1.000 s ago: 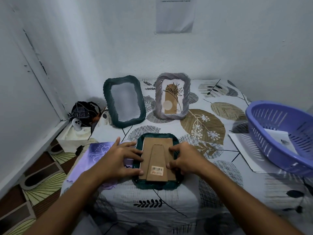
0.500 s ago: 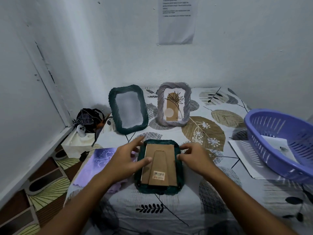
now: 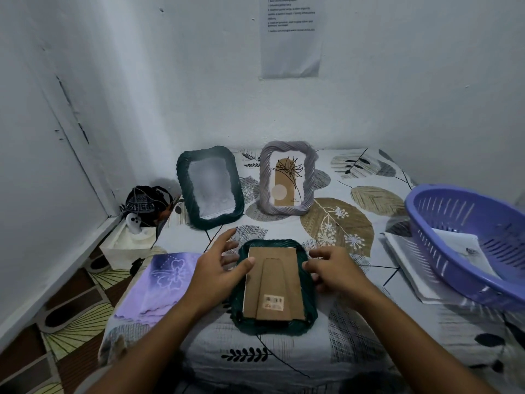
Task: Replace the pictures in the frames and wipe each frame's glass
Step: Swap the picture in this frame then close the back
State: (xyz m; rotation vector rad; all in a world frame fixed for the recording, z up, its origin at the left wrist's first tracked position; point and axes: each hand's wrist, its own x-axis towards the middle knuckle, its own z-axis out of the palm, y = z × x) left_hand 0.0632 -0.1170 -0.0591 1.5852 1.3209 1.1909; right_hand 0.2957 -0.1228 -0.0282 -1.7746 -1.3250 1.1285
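Writing shows in two places: a small sticker with a barcode [image 3: 273,302] near the bottom of the brown cardboard backing [image 3: 274,282], too small to read, and a printed sheet [image 3: 291,38] taped to the wall with lines of text too blurred to make out.

The left hand [image 3: 217,270] lies at the left edge of the face-down dark green frame [image 3: 274,285], thumb tip touching the backing's upper left corner, fingers spread and fairly straight past the rim; its grip is released. The right hand [image 3: 333,270] sits at the frame's right edge with fingers curled down toward the rim; whether it actually pinches the frame I cannot tell.

That frame lies flat on the leaf-patterned tabletop [image 3: 341,223], near its front edge, its woven-looking border around the backing and its folded stand. Behind it, a second dark green frame [image 3: 210,189] stands with a pale, blank-looking pane, and just right of it stands a grey frame [image 3: 288,177] holding a tan arch-and-plant print. A purple butterfly picture [image 3: 159,282] lies left of the flat frame. A purple basket [image 3: 466,240] rests at the right on white papers [image 3: 409,265].
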